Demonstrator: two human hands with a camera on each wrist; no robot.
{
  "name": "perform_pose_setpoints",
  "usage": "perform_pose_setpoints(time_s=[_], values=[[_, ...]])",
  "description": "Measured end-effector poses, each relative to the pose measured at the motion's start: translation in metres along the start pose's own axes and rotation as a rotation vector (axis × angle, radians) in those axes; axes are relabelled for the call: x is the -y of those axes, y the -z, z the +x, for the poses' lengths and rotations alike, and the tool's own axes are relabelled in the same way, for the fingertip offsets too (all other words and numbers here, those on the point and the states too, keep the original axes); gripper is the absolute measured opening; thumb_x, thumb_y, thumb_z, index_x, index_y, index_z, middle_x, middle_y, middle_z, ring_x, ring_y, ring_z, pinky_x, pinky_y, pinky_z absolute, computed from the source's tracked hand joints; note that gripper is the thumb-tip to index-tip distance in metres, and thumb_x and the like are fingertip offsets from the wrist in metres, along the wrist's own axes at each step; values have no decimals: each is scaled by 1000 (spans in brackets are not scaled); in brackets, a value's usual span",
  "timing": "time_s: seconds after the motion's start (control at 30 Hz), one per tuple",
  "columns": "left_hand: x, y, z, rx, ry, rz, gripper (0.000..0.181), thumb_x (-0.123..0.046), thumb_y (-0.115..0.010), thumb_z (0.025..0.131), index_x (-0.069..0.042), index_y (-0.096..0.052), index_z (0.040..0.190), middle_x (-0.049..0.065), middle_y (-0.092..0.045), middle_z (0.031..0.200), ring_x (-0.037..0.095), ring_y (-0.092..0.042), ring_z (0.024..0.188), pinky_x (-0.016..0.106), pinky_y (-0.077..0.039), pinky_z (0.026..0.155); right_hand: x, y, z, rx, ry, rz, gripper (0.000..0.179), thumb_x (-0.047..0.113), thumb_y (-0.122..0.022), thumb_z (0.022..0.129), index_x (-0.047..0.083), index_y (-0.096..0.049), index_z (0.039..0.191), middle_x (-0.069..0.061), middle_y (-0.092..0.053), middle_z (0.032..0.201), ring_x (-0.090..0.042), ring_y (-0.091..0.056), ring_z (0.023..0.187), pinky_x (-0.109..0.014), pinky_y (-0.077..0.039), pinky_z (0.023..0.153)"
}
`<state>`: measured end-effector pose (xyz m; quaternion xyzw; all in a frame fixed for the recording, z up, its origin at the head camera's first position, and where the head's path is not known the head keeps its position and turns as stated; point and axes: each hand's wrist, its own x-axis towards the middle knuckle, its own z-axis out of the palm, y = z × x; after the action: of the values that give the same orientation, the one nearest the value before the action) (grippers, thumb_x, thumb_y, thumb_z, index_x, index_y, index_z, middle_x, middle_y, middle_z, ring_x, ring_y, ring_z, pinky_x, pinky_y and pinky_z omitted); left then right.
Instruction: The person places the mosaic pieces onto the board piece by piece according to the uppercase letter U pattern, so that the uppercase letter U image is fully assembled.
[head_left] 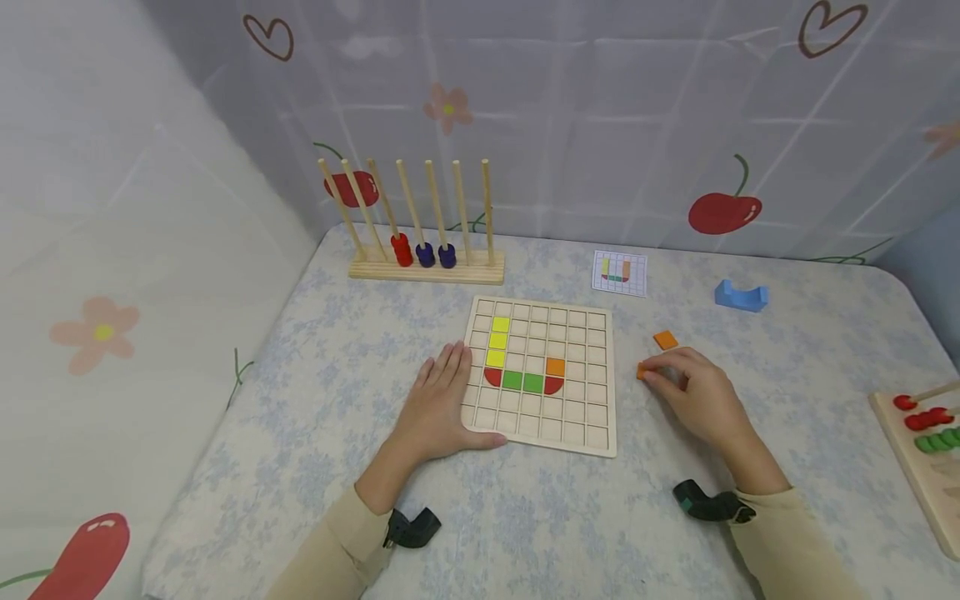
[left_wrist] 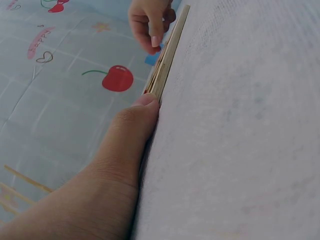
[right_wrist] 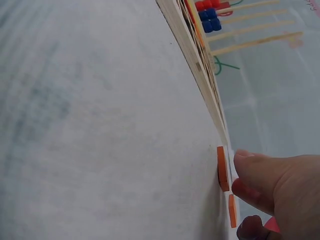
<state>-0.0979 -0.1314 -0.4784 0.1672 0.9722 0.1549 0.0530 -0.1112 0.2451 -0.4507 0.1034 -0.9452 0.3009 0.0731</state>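
A wooden grid board (head_left: 537, 425) lies on the table with several yellow, green, red and orange tiles in its cells. My left hand (head_left: 438, 408) rests at the board's left side, fingers extended and thumb along the near edge; the left wrist view shows the thumb (left_wrist: 127, 132) against that edge. To the board's right, my right hand (head_left: 697, 392) has thumb and index finger close together at an orange tile (head_left: 641, 372). In the right wrist view this tile (right_wrist: 222, 169) appears low by the table, the fingertips just above it; a firm pinch is not clear. Another orange tile (head_left: 665, 340) lies just beyond.
A small pattern card (head_left: 619, 273) lies behind the board, with a blue holder (head_left: 741, 297) to its right. A wooden peg stand (head_left: 427, 271) with red and blue beads stands at the back left. Another bead frame (head_left: 911, 462) is at the right edge.
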Motion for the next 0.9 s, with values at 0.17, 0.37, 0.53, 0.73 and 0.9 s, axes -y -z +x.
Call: perform_pose_setpoints(time_s=[0.17,0.37,0.53,0.73,0.9], values=[[0,0,0,-8,-1,2,139,-91,-58,63,-9,-1,160,6,-1,169,20,2,157,46,-6,127,-2,-1,0,5,2,-2,16,20,-71,93,13,-76,106,-1,-66,106,-9,-41,68,-24,-37,55],[0,0,0,-10,-3,0,139,-91,-59,63,-9,-2,160,7,-1,169,21,1,157,47,-7,127,-6,-3,-1,11,-5,-8,18,19,-72,92,13,-76,108,-2,-65,108,-10,-42,69,-24,-38,54],[0,0,0,-8,-3,0,139,-91,-59,63,-9,-3,160,7,-2,169,21,1,157,47,-6,127,-7,-3,0,35,-32,-20,24,21,-71,92,10,-74,114,-3,-64,109,-12,-43,70,-24,-38,55],[0,0,0,-3,-1,7,140,-92,-58,63,-9,-1,160,6,-1,169,21,2,157,46,-6,127,-7,0,2,58,-28,-21,26,19,-72,92,7,-73,114,-9,-63,111,-15,-43,73,-25,-37,58],[1,0,0,0,0,10,139,-92,-58,63,-9,-1,160,6,-1,169,21,2,157,47,-6,127,-8,0,4,79,-24,-28,23,18,-72,92,7,-70,112,-12,-63,112,-19,-45,78,-29,-38,64]])
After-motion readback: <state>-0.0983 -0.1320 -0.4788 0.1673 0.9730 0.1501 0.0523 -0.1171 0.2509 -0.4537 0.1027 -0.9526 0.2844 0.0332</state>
